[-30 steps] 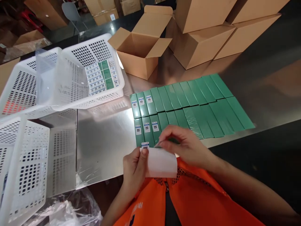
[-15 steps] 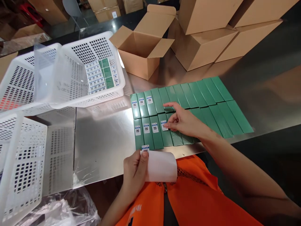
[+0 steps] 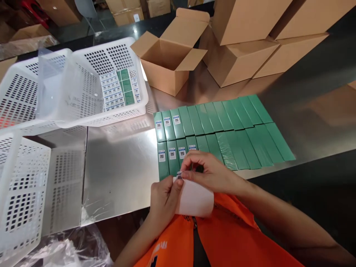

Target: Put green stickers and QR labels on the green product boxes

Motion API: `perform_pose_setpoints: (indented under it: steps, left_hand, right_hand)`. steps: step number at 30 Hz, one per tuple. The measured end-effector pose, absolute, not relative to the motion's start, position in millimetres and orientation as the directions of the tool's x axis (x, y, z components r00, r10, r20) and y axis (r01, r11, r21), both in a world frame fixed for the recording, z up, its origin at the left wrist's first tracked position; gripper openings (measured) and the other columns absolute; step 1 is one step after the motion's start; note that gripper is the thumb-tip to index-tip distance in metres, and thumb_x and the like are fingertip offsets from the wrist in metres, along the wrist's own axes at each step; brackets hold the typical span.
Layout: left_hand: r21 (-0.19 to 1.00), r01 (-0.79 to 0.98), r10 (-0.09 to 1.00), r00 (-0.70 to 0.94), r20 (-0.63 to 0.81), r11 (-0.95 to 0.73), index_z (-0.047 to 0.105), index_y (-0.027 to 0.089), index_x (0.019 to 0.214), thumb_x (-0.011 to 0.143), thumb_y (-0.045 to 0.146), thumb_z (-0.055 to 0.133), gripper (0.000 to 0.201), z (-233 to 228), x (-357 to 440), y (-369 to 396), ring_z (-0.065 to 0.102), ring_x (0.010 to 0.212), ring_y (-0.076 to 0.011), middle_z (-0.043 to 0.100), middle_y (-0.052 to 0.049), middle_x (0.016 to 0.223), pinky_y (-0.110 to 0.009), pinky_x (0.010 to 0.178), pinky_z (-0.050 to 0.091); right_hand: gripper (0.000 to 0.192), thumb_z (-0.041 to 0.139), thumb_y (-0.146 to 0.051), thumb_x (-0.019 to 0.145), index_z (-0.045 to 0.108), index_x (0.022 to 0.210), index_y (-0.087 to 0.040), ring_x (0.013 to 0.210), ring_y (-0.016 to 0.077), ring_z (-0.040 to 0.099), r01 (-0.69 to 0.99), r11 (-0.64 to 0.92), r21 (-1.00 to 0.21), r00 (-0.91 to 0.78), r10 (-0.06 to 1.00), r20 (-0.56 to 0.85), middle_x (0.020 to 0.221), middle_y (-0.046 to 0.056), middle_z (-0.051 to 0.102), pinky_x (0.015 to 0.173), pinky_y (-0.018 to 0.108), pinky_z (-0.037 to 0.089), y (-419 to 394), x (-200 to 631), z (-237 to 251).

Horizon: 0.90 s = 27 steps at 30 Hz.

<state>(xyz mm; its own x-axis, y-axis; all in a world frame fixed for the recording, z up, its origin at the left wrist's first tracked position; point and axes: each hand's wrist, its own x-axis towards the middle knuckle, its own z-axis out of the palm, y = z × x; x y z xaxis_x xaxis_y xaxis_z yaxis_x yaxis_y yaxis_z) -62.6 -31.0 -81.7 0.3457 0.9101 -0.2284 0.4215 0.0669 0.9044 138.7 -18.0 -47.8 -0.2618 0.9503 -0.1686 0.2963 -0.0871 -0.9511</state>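
Observation:
Close to my body, my left hand (image 3: pixel 164 198) is closed around the left end of a roll of stickers (image 3: pixel 196 198), its thumb on the white backing. My right hand (image 3: pixel 207 170) meets it there, thumb and forefinger pinching a small QR-code sticker (image 3: pixel 179 173) at the roll's edge. Just beyond the hands, green boxes (image 3: pixel 222 115) lie side by side in two rows on the metal table. Several at the left end carry the same blue-and-white stickers (image 3: pixel 177 119). The sticker on the fourth box of the near row is partly covered by my right hand.
An open cardboard box (image 3: pixel 167 74) stands behind the green boxes, with stacked cartons (image 3: pixel 236 59) at its right. White plastic baskets (image 3: pixel 102 120) are on the left, one holding labelled boxes (image 3: pixel 112 91). Clear plastic film (image 3: pixel 69 248) hangs below the table's front edge (image 3: pixel 119 212).
My right hand has left the fourth near-row box, where its fingers were on the sticker, and come back toward me to the roll. My left hand still holds the roll.

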Motion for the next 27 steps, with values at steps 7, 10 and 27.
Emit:
perform_pose_setpoints:
  steps: [7, 10, 27]
  left_hand:
    - [0.920, 0.375, 0.836, 0.536, -0.118, -0.111, 0.036, 0.019, 0.056, 0.096, 0.046, 0.050, 0.051, -79, -62, -37, 0.032, 0.048, -0.0101, 0.033, 0.004, 0.051, -0.026, 0.049, 0.018]
    - [0.920, 0.377, 0.842, 0.528, -0.116, -0.109, 0.035, 0.019, 0.057, 0.097, 0.045, 0.048, 0.050, -81, -62, -41, 0.034, 0.049, -0.0101, 0.034, 0.003, 0.052, -0.026, 0.049, 0.018]
    - [0.922, 0.380, 0.923, 0.323, -0.210, 0.076, 0.037, 0.019, 0.060, 0.097, 0.055, 0.045, 0.052, -89, -87, -41, 0.030, 0.051, -0.0102, 0.031, 0.003, 0.055, -0.026, 0.048, 0.018]
  right_hand:
    - [0.024, 0.076, -0.039, 0.080, 0.060, 0.081, -0.021, 0.069, 0.0126, 0.061, 0.108, -0.108, -0.988, 0.177, 0.980, -0.088, 0.075, 0.000, 0.066, 0.070, 0.028, 0.052, 47, 191, -55]
    - [0.023, 0.079, -0.026, 0.077, 0.057, 0.080, -0.020, 0.058, 0.0097, 0.055, 0.210, -0.238, -0.948, 0.155, 0.966, -0.208, 0.061, -0.004, 0.059, 0.061, 0.024, 0.048, 91, 217, -58]
    - [0.064, 0.078, -0.014, 0.073, 0.035, 0.119, -0.025, 0.058, 0.0168, 0.064, 0.440, -0.356, -0.824, 0.102, 0.932, -0.348, 0.061, -0.008, 0.061, 0.058, 0.028, 0.053, 139, 197, -72]
